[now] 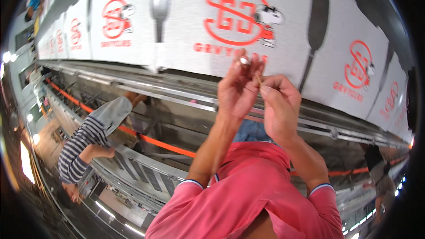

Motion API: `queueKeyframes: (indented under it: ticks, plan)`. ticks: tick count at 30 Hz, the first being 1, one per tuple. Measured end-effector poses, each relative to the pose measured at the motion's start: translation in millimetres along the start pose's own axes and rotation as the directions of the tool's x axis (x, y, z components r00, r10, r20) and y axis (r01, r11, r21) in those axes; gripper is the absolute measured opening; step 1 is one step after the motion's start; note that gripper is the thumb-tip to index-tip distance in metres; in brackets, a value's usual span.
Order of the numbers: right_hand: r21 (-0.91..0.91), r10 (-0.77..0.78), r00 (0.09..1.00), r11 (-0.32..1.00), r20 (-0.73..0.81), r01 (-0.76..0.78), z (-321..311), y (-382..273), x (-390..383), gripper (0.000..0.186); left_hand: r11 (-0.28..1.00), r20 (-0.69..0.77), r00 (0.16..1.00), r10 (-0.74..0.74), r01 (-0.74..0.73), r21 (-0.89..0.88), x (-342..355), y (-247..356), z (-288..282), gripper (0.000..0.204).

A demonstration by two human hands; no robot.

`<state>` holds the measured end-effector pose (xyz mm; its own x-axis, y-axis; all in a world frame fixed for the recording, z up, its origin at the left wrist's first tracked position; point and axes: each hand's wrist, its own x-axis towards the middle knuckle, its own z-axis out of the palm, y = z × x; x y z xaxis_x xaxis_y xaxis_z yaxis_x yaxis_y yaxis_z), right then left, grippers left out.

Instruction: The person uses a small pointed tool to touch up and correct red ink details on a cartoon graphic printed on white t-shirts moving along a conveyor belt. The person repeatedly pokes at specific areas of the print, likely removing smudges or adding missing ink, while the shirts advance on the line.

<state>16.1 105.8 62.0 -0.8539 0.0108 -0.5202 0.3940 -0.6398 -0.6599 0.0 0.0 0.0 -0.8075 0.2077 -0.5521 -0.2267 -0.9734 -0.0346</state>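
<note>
My two hands are raised together in front of me, fingertips meeting. My left hand (237, 90) wears a silver ring and pinches a small thin tan piece (258, 79). My right hand (278, 106) pinches the same piece from the other side. The piece is too small to tell what it is. Both forearms rise from the short sleeves of my pink shirt (248, 194). Behind the hands run white panels with red round emblems (230, 15).
A long metal conveyor frame (133, 84) with an orange strip (164, 146) runs across the view below the panels. A person in a striped shirt (82, 150) bends over the frame at the left. Another person (380, 177) stands at the far right.
</note>
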Motion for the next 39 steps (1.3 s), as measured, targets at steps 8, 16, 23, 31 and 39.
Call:
queueKeyframes:
  ticks: [8, 16, 23, 31, 39]
  plan:
    - [0.022, 0.04, 0.997, 0.999, -0.067, -0.038, -60.0, -25.3, 7.4, 0.006, 0.985, -0.027, 0.999, 0.041, -0.036, 0.172, 12.7, -63.8, 7.6, 0.03]
    - [0.0, 0.081, 0.993, 0.997, -0.089, -0.082, -58.3, -19.0, 16.2, 0.007, 0.97, -0.034, 0.997, 0.072, -0.062, 0.233, 13.2, -61.1, 0.7, 0.029]
    - [-0.006, 0.11, 0.991, 0.994, -0.08, -0.111, -60.5, -14.5, 21.5, 0.008, 0.976, -0.036, 0.997, 0.07, -0.061, 0.208, 17.2, -56.6, -8.6, 0.03]
    - [-0.34, -0.113, 0.99, 0.93, 0.089, 0.136, -96.9, -7.0, 40.4, 0.007, 0.953, 0.011, 0.961, 0.277, -0.273, -0.132, 19.1, 22.1, -46.1, 0.024]
    - [-0.797, -0.51, 0.72, 0.102, 0.471, 0.595, -153.5, 11.3, 127.1, 0.012, 0.837, 0.217, 0.81, 0.544, -0.542, -0.074, -22.2, 140.4, -100.4, 0.015]
